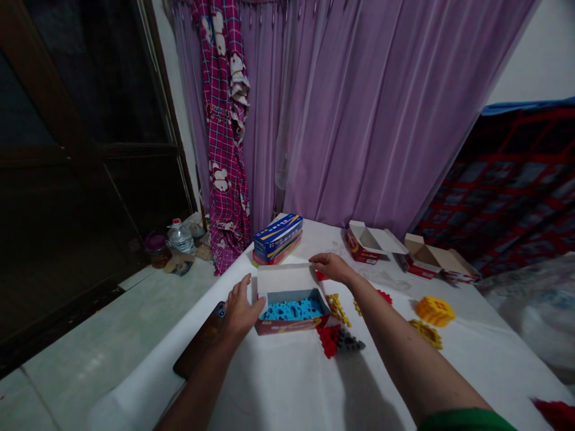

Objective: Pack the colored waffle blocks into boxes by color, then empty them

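Note:
A small red and white cardboard box (291, 326) stands on the table with its lid (287, 279) raised at the back. Light blue plastic toy pieces (294, 309) fill it. My left hand (242, 311) is beside the box's left end, fingers spread and thumb at the corner. At the lid's upper right corner, the fingers of my right hand (335, 267) close on its edge. Close by on the right lie a red toothed piece (329, 341), a dark grey one (349, 341) and a yellow one (338, 310).
A blue box (278, 236) sits on another box behind. Open red cartons (365, 245) stand at the back right. Yellow pieces (435, 311) lie on the right of the white-covered table (283, 383). A phone (202, 341) lies by my left forearm, near the table's edge.

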